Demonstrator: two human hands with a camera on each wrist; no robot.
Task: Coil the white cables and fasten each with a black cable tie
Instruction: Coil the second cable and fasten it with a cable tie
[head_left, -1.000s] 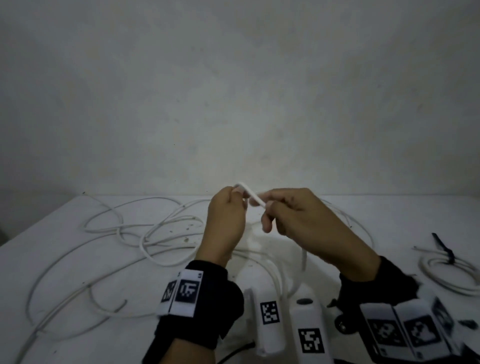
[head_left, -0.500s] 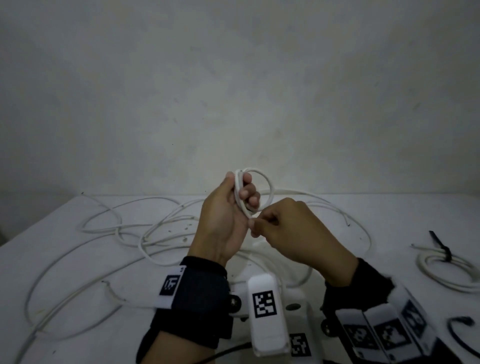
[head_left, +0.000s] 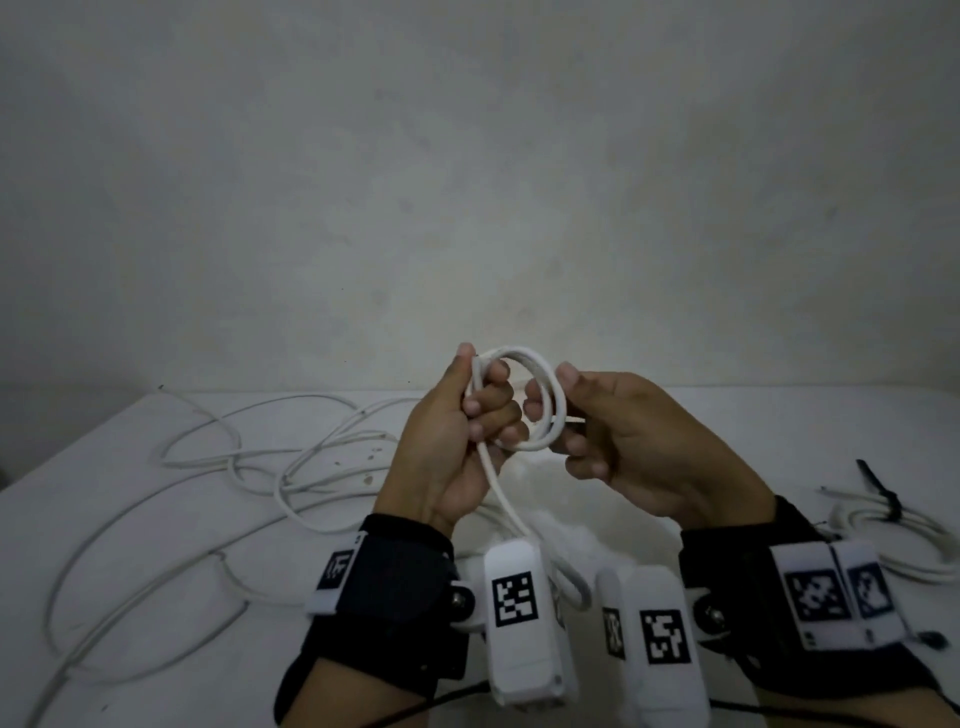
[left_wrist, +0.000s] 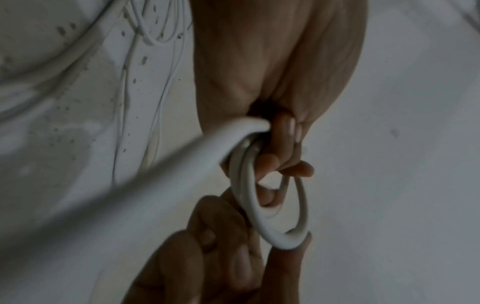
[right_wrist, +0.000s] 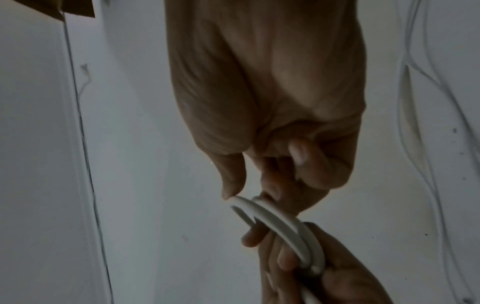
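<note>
A small coil of white cable (head_left: 540, 395) with two loops is held up above the white table (head_left: 104, 483). My left hand (head_left: 467, 415) grips the coil's left side, fingers curled round it. My right hand (head_left: 582, 410) pinches the coil's right side between thumb and fingers. The cable's free run (head_left: 498, 488) drops from the left hand toward the table. In the left wrist view the coil (left_wrist: 259, 209) shows as a ring below the curled fingers (left_wrist: 283, 162). In the right wrist view the coil (right_wrist: 283, 224) runs between both hands.
Loose white cable (head_left: 223, 457) lies in tangled loops across the table's left half. At the right edge a coiled cable (head_left: 893, 540) lies bound with a black tie (head_left: 883, 488). A pale wall stands behind the table.
The cable went from a short end pinched between both hands to a two-loop coil. Both hands rose a little, and my right hand shifted to the coil's right side.
</note>
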